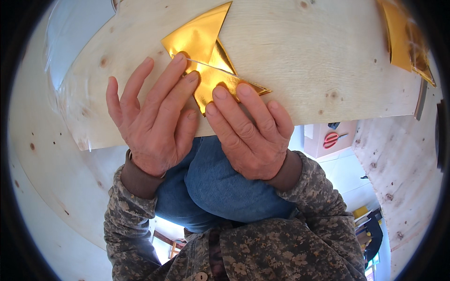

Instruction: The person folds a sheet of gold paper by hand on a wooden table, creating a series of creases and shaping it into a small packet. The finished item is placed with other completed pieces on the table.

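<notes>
A shiny gold sheet of paper or foil card [199, 35], folded into pointed flaps, lies on the pale wooden tabletop [300, 61]. A thin light line crosses it where two flaps meet. My left hand [152, 114] rests its index and middle fingertips on the sheet's left side, the other fingers spread apart in the air. On the lower right flap, the fingertips of my right hand [253, 136] lie flat, fingers stretched out. Neither hand is closed round the sheet. What lies beneath the fingertips is hidden.
More gold folded pieces [398, 42] lie at the table's far right. A clear plastic sheet or bag [77, 35] covers the upper left. Below the near edge, red-handled scissors [331, 139] rest on a cardboard box [322, 149].
</notes>
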A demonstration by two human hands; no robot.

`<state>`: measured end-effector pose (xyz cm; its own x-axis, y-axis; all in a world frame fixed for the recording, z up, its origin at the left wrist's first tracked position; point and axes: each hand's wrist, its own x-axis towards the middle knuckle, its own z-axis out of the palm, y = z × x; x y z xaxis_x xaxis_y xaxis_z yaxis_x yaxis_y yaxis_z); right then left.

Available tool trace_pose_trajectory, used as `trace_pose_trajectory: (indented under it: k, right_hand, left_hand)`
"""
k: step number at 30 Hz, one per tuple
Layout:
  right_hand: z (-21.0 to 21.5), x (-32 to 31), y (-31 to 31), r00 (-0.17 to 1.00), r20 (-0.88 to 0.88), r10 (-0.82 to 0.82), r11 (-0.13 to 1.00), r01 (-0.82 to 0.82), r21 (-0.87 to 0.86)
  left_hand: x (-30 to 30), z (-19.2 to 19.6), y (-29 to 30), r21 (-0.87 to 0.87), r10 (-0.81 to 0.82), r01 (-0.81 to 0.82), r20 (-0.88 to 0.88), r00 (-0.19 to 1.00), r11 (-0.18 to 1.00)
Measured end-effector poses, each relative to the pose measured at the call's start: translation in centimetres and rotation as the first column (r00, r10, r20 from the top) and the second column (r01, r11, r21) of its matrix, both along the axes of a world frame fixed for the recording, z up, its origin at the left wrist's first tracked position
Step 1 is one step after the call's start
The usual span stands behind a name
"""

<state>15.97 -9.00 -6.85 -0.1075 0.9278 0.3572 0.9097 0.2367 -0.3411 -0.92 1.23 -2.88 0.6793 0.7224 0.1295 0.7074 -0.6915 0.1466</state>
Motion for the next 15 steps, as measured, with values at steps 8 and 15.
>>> trace_pose_trajectory:
  k: [8,15]
  right_hand:
    - [-0.25,-0.05,-0.07,1.000,-0.001,0.006,1.000,-0.006,-0.005]
    - [-0.20,0.14,-0.07,1.000,0.021,0.023,1.000,-0.022,-0.015]
  left_hand:
    - [-0.15,0.15,0.07,0.007,-0.033,0.034,-0.043,0.999,0.999]
    - [-0.06,0.10,0.09,-0.003,-0.035,0.035,-0.007,0.999,0.999]
